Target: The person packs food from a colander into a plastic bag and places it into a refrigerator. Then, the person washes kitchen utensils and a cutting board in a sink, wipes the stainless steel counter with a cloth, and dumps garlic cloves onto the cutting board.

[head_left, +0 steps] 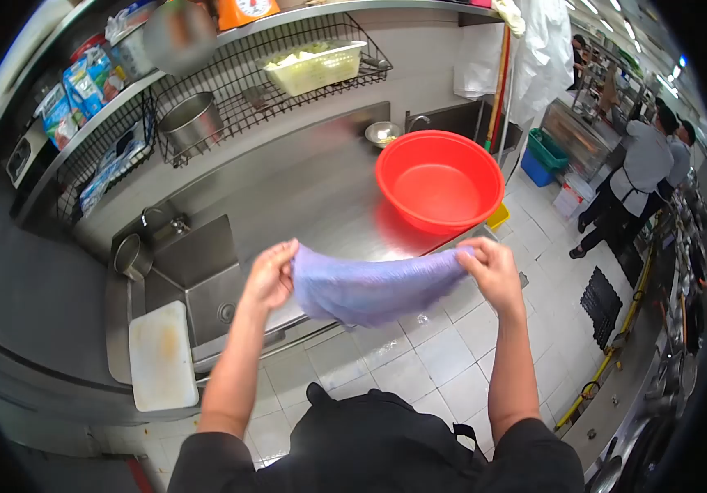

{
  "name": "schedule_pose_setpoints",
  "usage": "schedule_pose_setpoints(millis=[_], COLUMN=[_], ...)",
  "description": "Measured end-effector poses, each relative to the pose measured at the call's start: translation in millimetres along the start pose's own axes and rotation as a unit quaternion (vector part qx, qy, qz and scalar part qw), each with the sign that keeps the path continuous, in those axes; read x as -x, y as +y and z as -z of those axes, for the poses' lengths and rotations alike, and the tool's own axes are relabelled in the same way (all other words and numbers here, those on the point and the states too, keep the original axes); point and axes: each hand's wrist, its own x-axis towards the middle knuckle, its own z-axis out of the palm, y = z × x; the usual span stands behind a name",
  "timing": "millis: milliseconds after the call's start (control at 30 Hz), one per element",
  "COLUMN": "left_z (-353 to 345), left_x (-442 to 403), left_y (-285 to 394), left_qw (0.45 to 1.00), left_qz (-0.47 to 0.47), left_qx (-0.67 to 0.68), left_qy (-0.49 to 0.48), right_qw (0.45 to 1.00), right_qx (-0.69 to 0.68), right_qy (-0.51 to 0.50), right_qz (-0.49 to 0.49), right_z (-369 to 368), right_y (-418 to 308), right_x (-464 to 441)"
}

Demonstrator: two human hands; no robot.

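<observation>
A purple-blue cloth hangs stretched between my two hands, in front of my body and near the front edge of the steel counter. My left hand is closed on its left end. At the right end, my right hand pinches the cloth between thumb and fingers. The middle of the cloth sags a little and its lower edge is uneven. Just beyond my right hand, a large red basin rests on the counter with nothing visible inside.
A sink with a white cutting board is at the left. Above hangs a wire rack with a pot and a pale basket. A small metal bowl sits behind the basin. Co-workers stand at the right.
</observation>
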Motion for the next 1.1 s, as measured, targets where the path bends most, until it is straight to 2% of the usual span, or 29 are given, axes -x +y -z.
schedule_pose_setpoints(millis=[33,100,167,233,300,333,367,433,500,567,633,700,733,767,800,833,867,900,967,1033,1067,1100], left_z=[7.9,19.1,17.6,8.2,11.7,13.2,13.6,18.6,33.4,72.2,123.1,180.8,205.8,232.7,287.8,333.0,342.9,348.2,363.9,385.6,393.2,427.0], left_x=[-11.1,-35.9,-54.0,-67.7,-97.3,-108.2,-116.1,-126.6,-142.5,-165.0,-182.3,-191.5,-187.8,-182.7,-193.1,-199.2,-183.3,-159.2,-107.4,-45.2,-3.0,38.4], left_y=[13.4,38.3,69.2,99.8,119.1,129.4,139.5,150.3,153.2,139.2,108.2,62.9,41.3,16.4,-18.0,-43.1,-46.7,-42.8,-29.4,-4.7,12.1,14.5], left_qw=[0.999,0.995,0.990,0.978,0.973,0.970,0.966,0.966,0.967,0.971,0.973,0.968,0.960,0.949,0.934,0.915,0.914,0.912,0.900,0.906,0.844,0.830], left_qz=[-0.001,-0.054,-0.053,-0.063,-0.108,-0.112,-0.116,-0.103,-0.092,-0.080,-0.044,-0.014,0.013,0.041,0.075,0.107,0.110,0.087,0.066,-0.055,-0.133,-0.124], left_qx=[-0.033,-0.065,-0.111,-0.181,-0.188,-0.198,-0.207,-0.209,-0.213,-0.204,-0.195,-0.204,-0.206,-0.207,-0.197,-0.186,-0.181,-0.165,-0.149,-0.283,-0.391,-0.395], left_qy=[0.015,0.056,0.071,0.079,0.085,0.092,0.098,0.108,0.104,0.092,0.116,0.144,0.189,0.232,0.288,0.343,0.346,0.365,0.403,0.310,0.342,0.373], right_qw=[0.996,0.992,0.989,0.991,0.937,0.954,0.953,0.967,0.949,0.964,0.963,0.941,0.939,0.936,0.903,0.899,0.879,0.855,0.891,0.911,0.931,0.921], right_qx=[0.067,0.082,0.119,0.101,0.260,0.219,0.222,0.144,0.133,0.157,0.173,0.195,0.195,0.215,0.266,0.158,0.176,0.190,0.187,0.226,0.229,0.236], right_qy=[-0.062,-0.091,-0.048,-0.047,0.022,0.005,0.002,-0.034,-0.070,-0.073,-0.079,-0.096,-0.118,-0.167,-0.316,-0.394,-0.425,-0.459,-0.401,-0.344,-0.285,-0.309], right_qz=[-0.005,0.010,0.070,0.069,0.234,0.206,0.204,0.207,0.277,0.201,0.191,0.260,0.256,0.225,0.120,0.106,0.128,0.150,0.098,0.038,0.017,-0.004], right_z=[-1.4,-17.9,-34.5,-39.9,-46.0,-52.3,-57.5,-69.1,-90.5,-126.6,-176.8,-241.0,-276.3,-309.7,-337.8,-353.9,-364.8,-376.6,-382.0,-375.4,-377.1,-377.7], right_y=[0.9,-2.9,-4.6,-9.9,-34.1,-58.2,-72.4,-87.6,-83.2,-76.4,-39.3,32.6,68.0,119.4,148.7,162.7,162.3,159.8,169.5,164.8,170.3,172.5], right_x=[-17.6,-49.8,-79.1,-105.1,-114.3,-109.1,-107.1,-107.6,-111.5,-99.6,-83.9,-59.6,-38.3,-11.9,13.5,38.7,56.4,65.7,63.7,39.2,30.4,14.8])
